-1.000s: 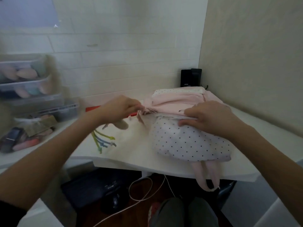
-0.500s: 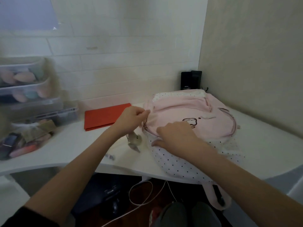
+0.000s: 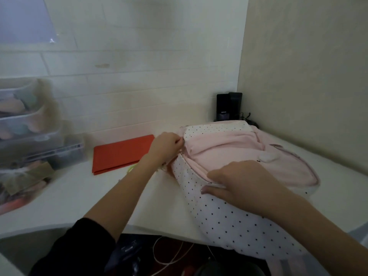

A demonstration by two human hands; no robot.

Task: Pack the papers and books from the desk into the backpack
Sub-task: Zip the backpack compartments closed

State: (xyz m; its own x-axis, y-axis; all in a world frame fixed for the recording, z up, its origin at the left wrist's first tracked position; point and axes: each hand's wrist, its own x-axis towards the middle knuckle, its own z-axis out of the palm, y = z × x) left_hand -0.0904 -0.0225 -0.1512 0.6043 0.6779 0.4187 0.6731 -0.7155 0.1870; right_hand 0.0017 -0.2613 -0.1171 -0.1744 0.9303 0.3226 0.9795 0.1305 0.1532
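left arm [image 3: 127, 196]: black sleeve pushed up | right arm [image 3: 298, 222]: bare

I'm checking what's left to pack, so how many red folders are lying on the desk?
1: a flat red folder on the white desk, left of the pink polka-dot backpack. Others may be hidden behind the backpack.
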